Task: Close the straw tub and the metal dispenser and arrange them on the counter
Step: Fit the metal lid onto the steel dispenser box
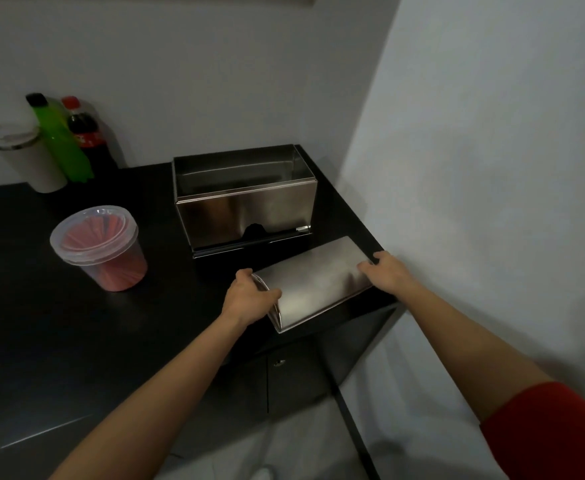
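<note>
**Two hands on the dispenser lid, box open behind it**

Both your hands hold the curved metal lid by its short ends: your left hand is wrapped round the near-left end, your right hand clasps the far-right end. That end grip likely keeps it level for seating. The metal dispenser stands open-topped just behind the lid on the counter. Left of the dispenser, well apart, the straw tub already wears its clear lid.
</note>
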Demonstrator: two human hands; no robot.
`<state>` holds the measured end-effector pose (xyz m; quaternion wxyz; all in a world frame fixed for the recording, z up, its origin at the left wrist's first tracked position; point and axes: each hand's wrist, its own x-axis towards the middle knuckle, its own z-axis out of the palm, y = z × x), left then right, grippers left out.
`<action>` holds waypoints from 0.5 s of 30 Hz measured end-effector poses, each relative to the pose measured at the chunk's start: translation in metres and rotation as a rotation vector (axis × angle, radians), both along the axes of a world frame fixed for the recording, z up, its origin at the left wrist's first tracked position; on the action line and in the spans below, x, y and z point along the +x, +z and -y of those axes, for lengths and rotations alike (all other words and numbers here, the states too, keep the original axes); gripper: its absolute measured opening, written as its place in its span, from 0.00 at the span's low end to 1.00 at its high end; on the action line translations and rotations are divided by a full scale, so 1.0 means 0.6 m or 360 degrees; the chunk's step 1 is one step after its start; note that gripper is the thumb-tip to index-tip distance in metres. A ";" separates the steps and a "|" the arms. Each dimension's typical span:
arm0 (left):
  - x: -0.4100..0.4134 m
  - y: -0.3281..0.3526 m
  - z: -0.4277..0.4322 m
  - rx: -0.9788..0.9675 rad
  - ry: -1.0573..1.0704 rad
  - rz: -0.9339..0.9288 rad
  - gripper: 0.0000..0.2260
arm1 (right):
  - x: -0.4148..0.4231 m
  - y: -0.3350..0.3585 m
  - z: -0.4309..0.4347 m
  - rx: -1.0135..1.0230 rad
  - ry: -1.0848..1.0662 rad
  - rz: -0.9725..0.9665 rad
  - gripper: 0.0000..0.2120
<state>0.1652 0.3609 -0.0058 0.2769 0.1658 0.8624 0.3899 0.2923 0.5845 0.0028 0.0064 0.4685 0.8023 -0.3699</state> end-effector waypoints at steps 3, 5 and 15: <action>0.005 0.000 -0.009 0.0000 0.0063 0.0034 0.34 | -0.005 -0.002 -0.011 0.0001 -0.0018 -0.0033 0.30; 0.006 -0.002 -0.012 -0.0010 0.0109 0.0029 0.33 | -0.010 -0.003 -0.016 -0.0006 -0.0035 -0.0047 0.29; 0.004 -0.009 -0.022 0.0078 0.0212 0.0099 0.31 | -0.024 -0.017 -0.031 -0.0187 -0.0402 -0.0231 0.27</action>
